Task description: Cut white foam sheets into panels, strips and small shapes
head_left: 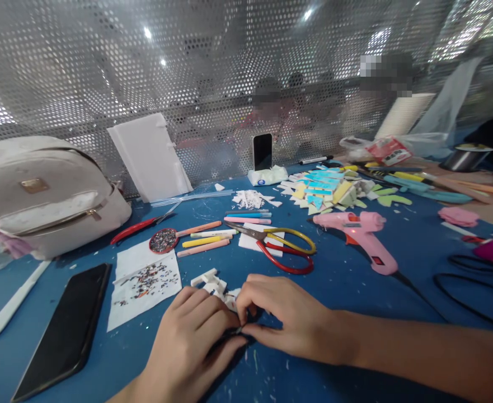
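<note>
Left hand (193, 336) and right hand (290, 313) are pinched closed on some tiny dark piece (239, 331) between them; white scraps (213, 282) crowd just beyond, open blue tabletop (334, 288) toward the pink glue gun (361, 225).

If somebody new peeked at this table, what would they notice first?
Probably the bright pink glue gun, lying right of the middle on the blue table. Just left of it are big scissors with yellow and red handles, and behind it is a heap of colourful scraps. Low in the middle, the left hand and right hand come together.
</note>
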Motion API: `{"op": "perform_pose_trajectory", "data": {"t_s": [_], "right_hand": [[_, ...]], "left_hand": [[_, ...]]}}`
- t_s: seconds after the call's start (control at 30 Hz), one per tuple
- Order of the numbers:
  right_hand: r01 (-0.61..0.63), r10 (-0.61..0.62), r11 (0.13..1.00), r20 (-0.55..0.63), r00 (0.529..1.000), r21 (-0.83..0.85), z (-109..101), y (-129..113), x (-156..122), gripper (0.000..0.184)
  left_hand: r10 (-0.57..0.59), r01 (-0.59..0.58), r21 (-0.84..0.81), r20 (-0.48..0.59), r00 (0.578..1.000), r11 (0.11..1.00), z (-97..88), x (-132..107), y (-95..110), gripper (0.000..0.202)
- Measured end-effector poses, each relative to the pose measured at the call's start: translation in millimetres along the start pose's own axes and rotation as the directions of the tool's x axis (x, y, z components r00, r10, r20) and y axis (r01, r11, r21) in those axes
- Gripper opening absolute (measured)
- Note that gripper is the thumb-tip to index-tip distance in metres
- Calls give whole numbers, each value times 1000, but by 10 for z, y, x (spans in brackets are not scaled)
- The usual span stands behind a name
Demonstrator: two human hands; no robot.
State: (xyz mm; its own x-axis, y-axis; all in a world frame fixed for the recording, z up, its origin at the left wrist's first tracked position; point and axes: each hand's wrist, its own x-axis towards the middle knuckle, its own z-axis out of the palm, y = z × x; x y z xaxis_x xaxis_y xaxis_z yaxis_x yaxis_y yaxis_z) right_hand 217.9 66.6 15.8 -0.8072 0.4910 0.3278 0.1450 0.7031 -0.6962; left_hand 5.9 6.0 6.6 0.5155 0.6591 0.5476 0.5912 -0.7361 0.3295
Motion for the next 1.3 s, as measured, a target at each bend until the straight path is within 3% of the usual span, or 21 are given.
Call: {"op": "perform_pose_trajectory", "data": {"t_s": [0.73,1.3], "right_hand": [[64,-64,998,-1,998,-11,-15,-7,-12,16],[1,2,999,65,998,-44,11,24,-2,5]], "left_hand": [[-3,4,10,-34,999,1000,48,-31,-79,8],[33,-40,-73,-92,995,997,9,-28,-63,9]]}}
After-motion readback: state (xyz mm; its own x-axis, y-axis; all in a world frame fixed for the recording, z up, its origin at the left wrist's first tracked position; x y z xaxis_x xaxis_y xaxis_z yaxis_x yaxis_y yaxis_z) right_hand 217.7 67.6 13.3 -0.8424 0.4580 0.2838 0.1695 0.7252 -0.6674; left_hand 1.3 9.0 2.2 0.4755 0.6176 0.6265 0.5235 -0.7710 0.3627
